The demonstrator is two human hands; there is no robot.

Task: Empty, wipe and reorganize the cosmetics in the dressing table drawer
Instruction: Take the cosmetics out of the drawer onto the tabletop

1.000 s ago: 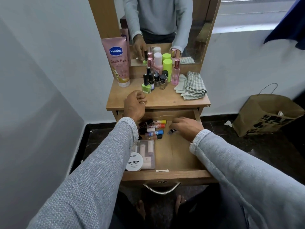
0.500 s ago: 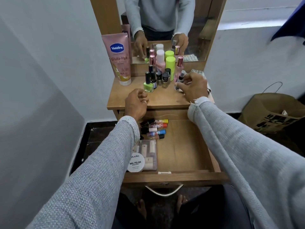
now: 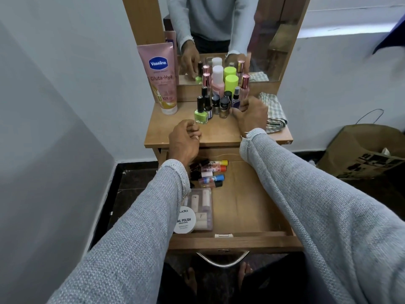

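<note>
A: Nearest — open drawer (image 3: 247, 216), pulled out toward the viewer, metal handle at its front edge. Still inside, all along its left side: one round white tub of nail polish remover wipes (image 3: 185, 220), one clear flat case (image 3: 200, 208) just behind and touching the tub, then a cluster of small tubes (image 3: 211, 172) lying on their sides.

B: Count of the tubes?

A: About five with coloured caps — yellow, orange, blue among them — plus some dark ones partly hidden under the left sleeve; exact number hard to tell.

B: And the hands?

A: Left hand (image 3: 185, 142) resting at the tabletop's front edge, fingers loosely curled, holding nothing. Right hand (image 3: 249, 116) farther in, fingers curled beside the bottle group; whether pinching the small spray bottle (image 3: 236, 99) or just letting go, cannot tell.

B: On the tabletop (image 3: 219, 134)?

A: One green nail polish bottle (image 3: 201, 114) in front, some five or six small dark-capped bottles behind it, then taller ones: one white-capped pink, one lime-capped, two with rose-gold caps. One tall pink lotion tube (image 3: 163, 77) standing at far left. One folded checked cloth (image 3: 274, 115) at right, unused for now. Mirror (image 3: 219, 29) behind, doubling the bottles.

B: Progress?

A: Emptying seemingly well past halfway, right side of the drawer bare. Left to do: remaining tubes, case and tub out, then wiping, then putting everything back in order.
</note>
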